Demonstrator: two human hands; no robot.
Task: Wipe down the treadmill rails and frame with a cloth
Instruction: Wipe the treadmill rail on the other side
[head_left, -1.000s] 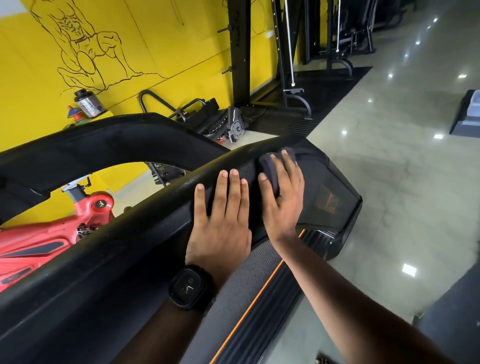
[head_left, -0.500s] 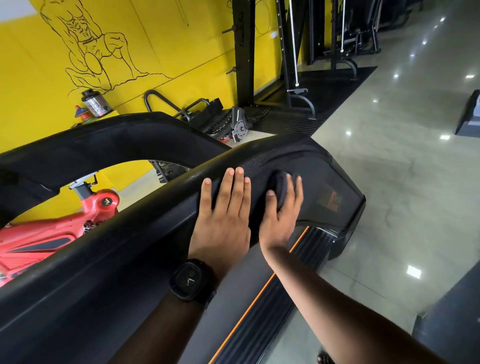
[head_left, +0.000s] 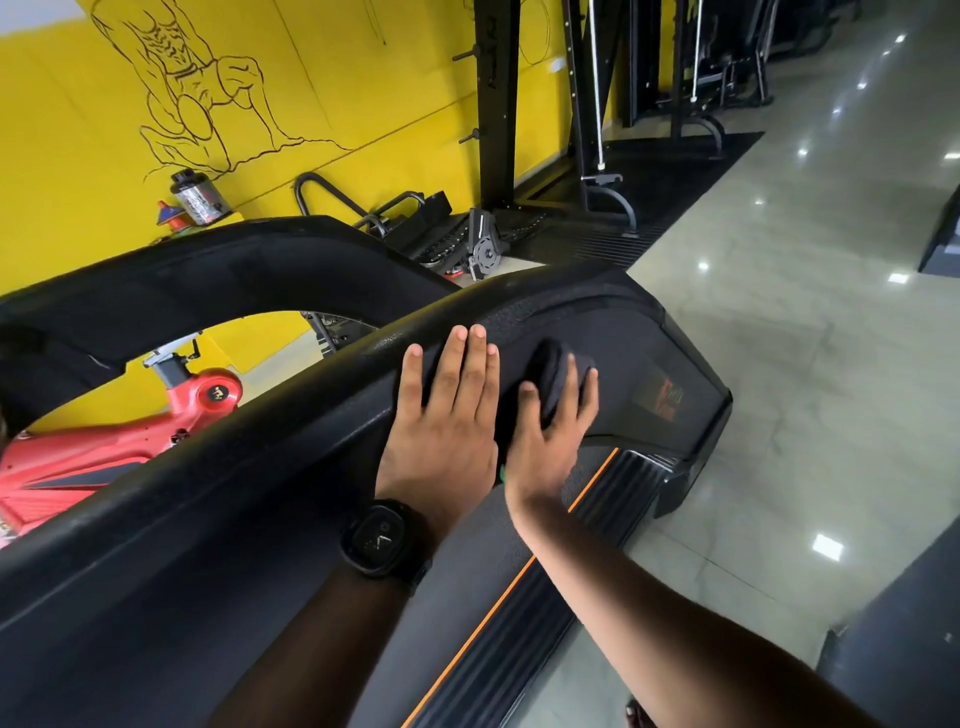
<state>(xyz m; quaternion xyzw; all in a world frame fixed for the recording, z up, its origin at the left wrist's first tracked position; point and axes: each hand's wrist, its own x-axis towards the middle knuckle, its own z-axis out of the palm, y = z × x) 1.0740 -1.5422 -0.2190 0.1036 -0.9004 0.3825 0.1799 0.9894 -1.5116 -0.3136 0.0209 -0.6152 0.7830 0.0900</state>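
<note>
A black treadmill rail (head_left: 291, 426) curves from the lower left up to the front housing (head_left: 639, 353). My left hand (head_left: 447, 415), with a black watch on the wrist, lies flat on the rail, fingers spread. Just to its right, my right hand (head_left: 550, 431) presses a dark folded cloth (head_left: 553, 369) against the inner side of the rail, below its top edge. A second black rail (head_left: 218, 270) arches behind. Below lie the belt and the ribbed side step with an orange stripe (head_left: 519, 577).
A red exercise bike (head_left: 104, 447) stands beyond the rails by the yellow wall. A canister (head_left: 197, 197) sits on a ledge. Black rack uprights (head_left: 498, 104) and a cable machine stand at the back. Glossy tiled floor (head_left: 805, 364) spreads to the right.
My right hand has slid the cloth down from the top of the rail onto its inner side. My left hand stays flat on the rail.
</note>
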